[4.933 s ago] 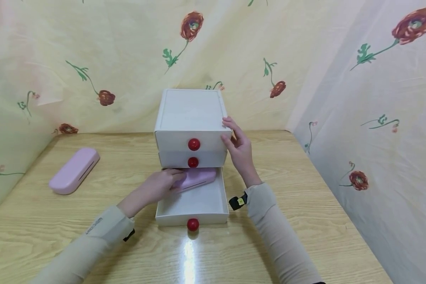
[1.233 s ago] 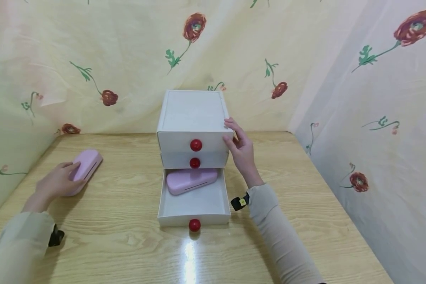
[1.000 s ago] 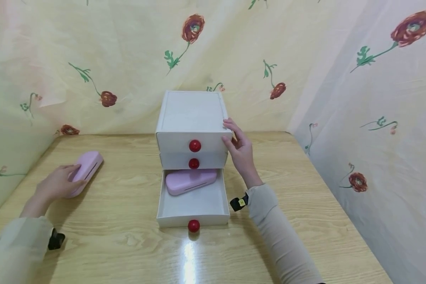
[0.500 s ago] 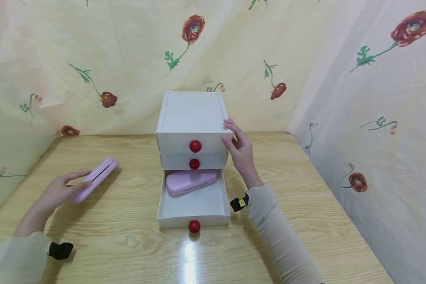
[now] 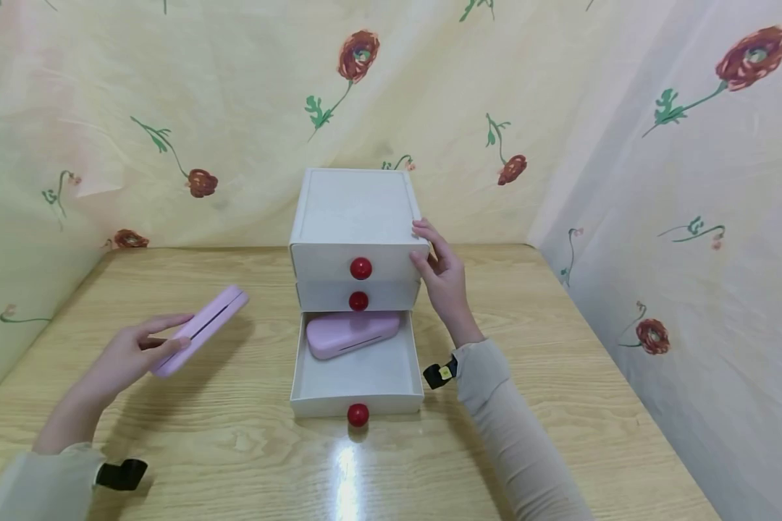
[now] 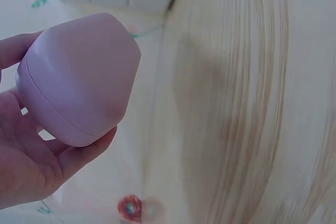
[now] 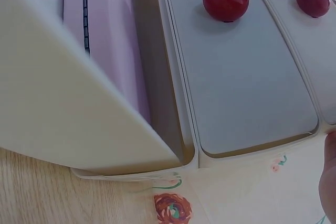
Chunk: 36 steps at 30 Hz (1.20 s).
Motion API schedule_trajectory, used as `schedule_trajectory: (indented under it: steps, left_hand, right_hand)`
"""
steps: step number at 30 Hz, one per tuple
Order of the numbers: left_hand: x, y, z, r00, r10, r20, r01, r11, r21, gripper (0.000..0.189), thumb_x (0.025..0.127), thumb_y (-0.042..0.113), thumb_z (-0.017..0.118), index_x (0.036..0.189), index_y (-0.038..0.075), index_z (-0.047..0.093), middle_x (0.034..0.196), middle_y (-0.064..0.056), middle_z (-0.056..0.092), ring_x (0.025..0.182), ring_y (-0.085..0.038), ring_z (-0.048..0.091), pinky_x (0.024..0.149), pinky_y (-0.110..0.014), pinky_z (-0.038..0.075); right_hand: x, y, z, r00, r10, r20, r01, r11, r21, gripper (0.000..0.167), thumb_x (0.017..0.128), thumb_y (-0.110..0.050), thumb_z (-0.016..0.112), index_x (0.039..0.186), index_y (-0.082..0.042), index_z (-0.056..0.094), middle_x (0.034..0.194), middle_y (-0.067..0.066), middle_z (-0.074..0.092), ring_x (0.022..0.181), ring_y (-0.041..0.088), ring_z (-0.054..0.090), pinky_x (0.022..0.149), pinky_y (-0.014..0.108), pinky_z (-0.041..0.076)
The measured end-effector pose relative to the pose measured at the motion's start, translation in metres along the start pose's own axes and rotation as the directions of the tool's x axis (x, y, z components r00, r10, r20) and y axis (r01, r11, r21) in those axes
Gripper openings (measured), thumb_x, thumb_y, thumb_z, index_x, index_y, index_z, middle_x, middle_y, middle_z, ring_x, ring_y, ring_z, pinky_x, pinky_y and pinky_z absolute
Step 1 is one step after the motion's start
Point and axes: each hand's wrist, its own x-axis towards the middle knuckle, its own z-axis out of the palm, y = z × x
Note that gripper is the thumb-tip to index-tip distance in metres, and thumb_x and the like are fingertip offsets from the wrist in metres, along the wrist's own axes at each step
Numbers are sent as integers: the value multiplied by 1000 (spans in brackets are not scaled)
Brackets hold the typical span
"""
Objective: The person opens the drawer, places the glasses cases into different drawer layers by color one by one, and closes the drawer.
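Observation:
My left hand (image 5: 119,362) grips a lilac hard glasses case (image 5: 211,322) between thumb and fingers, tilted above the table and casting a shadow there. Its rounded end fills much of the left wrist view. With fingers at the top edge and thumb on the front, my right hand (image 5: 444,284) holds the front right corner of a white drawer cabinet (image 5: 358,206). The bottom drawer (image 5: 371,380) is pulled out. A second lilac glasses case (image 5: 350,336) lies slantwise at its back; the right wrist view shows a hinge strip (image 7: 85,14) along it.
Two upper drawers with red knobs (image 5: 360,268) are closed above the pulled-out one. The light wood table (image 5: 534,434) meets a flower-printed cloth (image 5: 247,108) behind and at both sides. Another red knob (image 5: 358,414) sticks out from the bottom drawer's front.
My left hand let go of the case in the drawer, took hold of the other on the table's left, and lifted and carried it rightward. My right hand stayed at the cabinet corner.

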Motion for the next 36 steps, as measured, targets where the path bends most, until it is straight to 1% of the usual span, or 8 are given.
schedule_trajectory:
  steps: [4,7,11,16,22,27,30,36]
  left_hand:
    - [-11,9,7,999,48,-22,-49,998,-30,47,96,24,61,142,19,51,115,35,46,88,6,57,65,-23,54]
    - [-16,15,12,997,82,-17,-82,995,-55,46,97,20,60,142,20,51,116,40,46,89,6,56,65,-22,52]
    - [-18,26,18,990,141,8,-140,985,-103,46,97,14,58,142,19,51,123,35,49,91,3,55,68,-20,50]
    - [-19,40,27,969,245,41,-238,962,-137,44,96,8,59,139,14,54,133,32,48,100,4,57,71,-19,52]
    - [-22,55,34,950,304,72,-288,941,-179,45,94,5,61,138,13,55,136,23,51,104,2,59,73,-21,55]
    - [-19,66,44,926,366,95,-343,918,-199,43,93,3,61,135,12,58,137,12,55,108,3,58,78,-20,56]
    - [-14,74,52,916,383,118,-356,912,-203,40,93,5,63,133,11,60,136,5,57,109,2,57,80,-21,56]
    - [1,90,72,911,373,176,-344,923,-174,38,92,14,66,129,13,63,134,-11,59,106,-5,57,78,-23,54]
  right_hand:
    - [1,6,-1,1000,4,1,-4,1000,-1,38,96,1,55,133,6,51,150,15,44,147,16,30,117,42,33]
    - [2,14,-3,1000,-6,-3,6,1000,-11,38,96,-2,56,134,3,52,150,11,45,145,11,32,117,40,34]
    - [4,16,-5,999,-35,-25,34,999,-25,38,96,-4,57,134,0,53,149,8,47,144,10,33,116,41,35]
    - [5,16,-5,999,-35,-25,34,999,-19,38,96,-3,57,134,2,52,149,10,46,146,12,31,117,41,34]
    - [3,18,-3,999,-40,-23,39,999,-19,38,96,-5,58,133,1,53,148,9,48,145,10,33,116,40,36]
    - [2,19,-1,999,-47,-22,47,999,-19,37,96,-6,58,132,1,54,147,9,49,144,9,34,115,39,37]
    - [1,19,0,999,-44,-24,43,999,-21,37,96,-5,58,132,1,54,147,9,49,144,8,34,116,39,36]
    - [1,19,-1,999,-35,-23,34,999,-9,37,96,-5,58,133,1,54,147,9,48,144,10,34,116,40,36]
